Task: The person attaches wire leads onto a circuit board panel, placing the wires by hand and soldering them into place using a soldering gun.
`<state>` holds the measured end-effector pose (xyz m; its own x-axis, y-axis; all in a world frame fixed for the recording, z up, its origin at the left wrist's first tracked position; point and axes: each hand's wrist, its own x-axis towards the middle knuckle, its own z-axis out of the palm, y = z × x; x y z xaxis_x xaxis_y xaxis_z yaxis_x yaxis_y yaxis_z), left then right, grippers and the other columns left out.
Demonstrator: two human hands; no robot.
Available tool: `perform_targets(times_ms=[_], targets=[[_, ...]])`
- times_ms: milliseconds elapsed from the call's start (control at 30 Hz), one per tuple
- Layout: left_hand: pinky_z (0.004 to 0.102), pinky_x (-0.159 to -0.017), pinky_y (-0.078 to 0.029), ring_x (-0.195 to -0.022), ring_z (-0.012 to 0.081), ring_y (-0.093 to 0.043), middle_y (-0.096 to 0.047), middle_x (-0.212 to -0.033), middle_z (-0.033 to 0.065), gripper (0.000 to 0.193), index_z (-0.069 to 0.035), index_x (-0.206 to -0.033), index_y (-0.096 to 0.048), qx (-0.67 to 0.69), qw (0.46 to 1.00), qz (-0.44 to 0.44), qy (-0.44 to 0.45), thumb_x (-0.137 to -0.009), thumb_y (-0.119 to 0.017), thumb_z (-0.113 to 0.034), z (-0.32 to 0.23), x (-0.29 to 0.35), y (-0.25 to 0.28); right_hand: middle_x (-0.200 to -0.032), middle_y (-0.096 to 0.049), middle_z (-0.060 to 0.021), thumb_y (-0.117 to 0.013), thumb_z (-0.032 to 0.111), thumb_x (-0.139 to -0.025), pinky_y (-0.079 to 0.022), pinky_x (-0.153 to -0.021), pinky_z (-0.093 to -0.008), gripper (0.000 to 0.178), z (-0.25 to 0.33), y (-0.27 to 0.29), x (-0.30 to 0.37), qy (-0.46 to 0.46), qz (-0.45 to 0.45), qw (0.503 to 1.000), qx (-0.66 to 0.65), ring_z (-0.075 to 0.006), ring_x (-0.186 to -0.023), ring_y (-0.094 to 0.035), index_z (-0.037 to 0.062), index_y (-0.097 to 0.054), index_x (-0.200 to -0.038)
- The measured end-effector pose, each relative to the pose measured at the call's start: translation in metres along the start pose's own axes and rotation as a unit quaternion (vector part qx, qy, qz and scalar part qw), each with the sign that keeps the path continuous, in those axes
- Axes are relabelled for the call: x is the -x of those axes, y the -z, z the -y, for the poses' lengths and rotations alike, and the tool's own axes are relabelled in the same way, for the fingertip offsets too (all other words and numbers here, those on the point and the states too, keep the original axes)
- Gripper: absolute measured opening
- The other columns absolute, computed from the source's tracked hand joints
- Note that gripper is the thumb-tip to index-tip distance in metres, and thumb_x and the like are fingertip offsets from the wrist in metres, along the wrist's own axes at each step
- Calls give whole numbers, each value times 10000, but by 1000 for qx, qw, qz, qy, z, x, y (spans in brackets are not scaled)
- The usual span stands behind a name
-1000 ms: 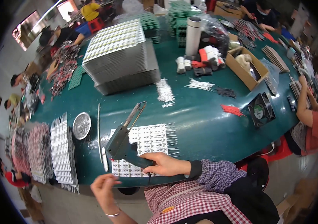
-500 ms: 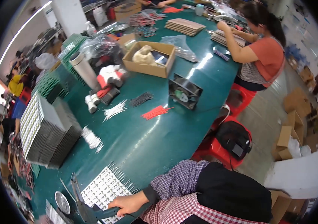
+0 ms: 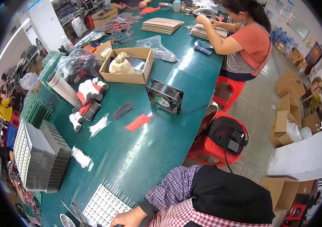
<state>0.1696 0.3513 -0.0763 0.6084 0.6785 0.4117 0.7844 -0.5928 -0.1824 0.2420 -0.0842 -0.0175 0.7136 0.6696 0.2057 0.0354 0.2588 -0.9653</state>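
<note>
My right hand (image 3: 128, 218) is at the lower edge, its fingers wrapped around the handle of a dark gun-shaped tool; most of the tool is cut off by the frame. The tool's long dark front part (image 3: 77, 209) shows left of a white panel (image 3: 104, 204). Rows of small parts cover this panel, and thin white wires (image 3: 119, 192) stick out along its far side. My hand lies over the panel's near right corner. Left of the tool's front sits a round metal dish (image 3: 66, 220), partly cut off. My left hand is out of view.
A tall panel stack (image 3: 51, 166) stands at left. Bundles of white (image 3: 81, 158), black (image 3: 123, 110) and red wires (image 3: 139, 122) lie on the green table (image 3: 157, 145). Beyond are a black fan (image 3: 164, 96), a cardboard box (image 3: 127, 77) and a seated co-worker (image 3: 240, 45).
My view has shifted, so most of the table scene sits further left and the panel and my right hand appear lower. The hand keeps about the same place beside the panel.
</note>
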Motion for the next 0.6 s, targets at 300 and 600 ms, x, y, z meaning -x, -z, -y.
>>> perform_targets(times_ms=[300,600], targets=[[571,-639,-516,-709,487,-647,-643,-807,351,549,139,-770,-625,4,999,-28,41,-907,-555,-388,-14,-3,-19,-753,-673,-178,-724,180,-815,-507,-622,-404,284,-19,-7,-2,26,22,999,5,-263,-667,-628,-43,-633,-966],[546,-656,-512,-732,479,-645,-636,-796,374,653,181,-793,-644,137,988,77,0,-954,-528,-442,-9,-41,-35,-741,-662,-124,-676,136,-832,-496,-587,-376,209,-18,-14,0,-34,51,998,-10,-219,-662,-610,-39,-623,-934]])
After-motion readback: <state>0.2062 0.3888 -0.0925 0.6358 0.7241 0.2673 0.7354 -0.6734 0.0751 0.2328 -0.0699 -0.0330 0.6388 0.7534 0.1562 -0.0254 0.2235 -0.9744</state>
